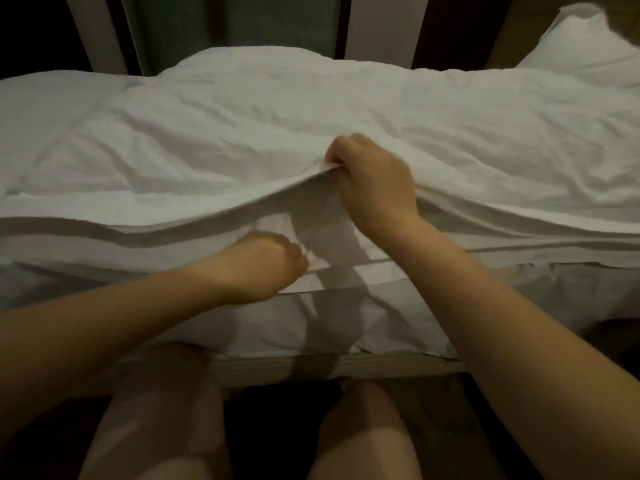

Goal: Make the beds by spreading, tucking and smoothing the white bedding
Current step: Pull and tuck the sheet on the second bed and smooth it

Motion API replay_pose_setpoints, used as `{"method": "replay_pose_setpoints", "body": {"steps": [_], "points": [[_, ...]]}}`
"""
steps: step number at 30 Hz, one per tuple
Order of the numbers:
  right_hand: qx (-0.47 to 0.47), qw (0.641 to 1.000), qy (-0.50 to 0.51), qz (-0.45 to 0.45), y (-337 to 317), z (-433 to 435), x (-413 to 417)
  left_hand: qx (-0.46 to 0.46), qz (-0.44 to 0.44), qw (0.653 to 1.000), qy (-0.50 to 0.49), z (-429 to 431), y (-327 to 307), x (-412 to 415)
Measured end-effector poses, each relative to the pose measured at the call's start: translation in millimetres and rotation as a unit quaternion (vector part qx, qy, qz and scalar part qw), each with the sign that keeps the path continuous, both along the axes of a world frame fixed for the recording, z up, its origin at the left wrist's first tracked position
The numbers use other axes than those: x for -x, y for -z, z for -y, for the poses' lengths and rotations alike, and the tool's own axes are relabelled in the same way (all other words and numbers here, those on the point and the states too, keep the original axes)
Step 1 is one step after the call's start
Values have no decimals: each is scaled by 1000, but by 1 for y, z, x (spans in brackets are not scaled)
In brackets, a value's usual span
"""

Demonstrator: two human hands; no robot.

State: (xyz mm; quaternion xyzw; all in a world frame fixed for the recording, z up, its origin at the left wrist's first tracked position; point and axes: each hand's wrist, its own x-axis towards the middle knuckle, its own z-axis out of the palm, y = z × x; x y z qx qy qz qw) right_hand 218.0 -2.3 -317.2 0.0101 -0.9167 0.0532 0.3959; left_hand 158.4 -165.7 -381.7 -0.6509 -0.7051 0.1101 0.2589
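Pinching the duvet (277, 109) edge with the right hand (372, 178) and lifting it off the sheet (381, 317) just below; curling the left hand (266, 268) underneath against that sheet, any grip there too blurred to tell. Likely to bunch fresh wrinkles or drag the duvet askew if tugged from this one pinch alone.

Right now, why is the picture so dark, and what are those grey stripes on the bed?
Head view: the light is dim and yellowish, with near-black corners; the grey stripes are shadows of the arms on the sheet below the right hand; the left hand looks slightly blurred; the wide lens bends the far edge of the duvet.
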Motion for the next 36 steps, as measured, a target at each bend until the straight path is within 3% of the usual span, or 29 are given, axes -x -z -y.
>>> {"method": "replay_pose_setpoints", "body": {"steps": [2,4,8,11,13,15,17,23,28,31,36], "points": [[-28,999,-11,41,25,0,0,130,20,988,-84,-13,10,-7],[-54,996,-23,65,56,-4,1,186,33,972,-137,-23,19,-13],[-41,998,-21,51,102,-13,7,167,49,971,-166,-20,32,-9],[-45,997,-34,46,111,-12,10,208,73,954,-205,-26,42,-8],[-37,999,-31,21,119,-18,1,149,88,963,-205,-29,52,-8],[-32,999,-23,-27,137,-35,-17,8,78,990,-113,-25,58,-7],[-36,999,1,-41,157,-57,-38,-90,81,991,-56,-24,60,-6],[42,993,112,9,162,-99,-67,-110,77,991,-11,-73,45,-21],[14,986,161,27,147,-123,-76,-104,40,990,-82,-116,35,-31],[91,976,190,51,131,-137,-78,-112,29,989,-89,-133,36,-31],[22,969,245,17,129,-160,-76,-99,26,990,-96,-155,31,-31]]}}
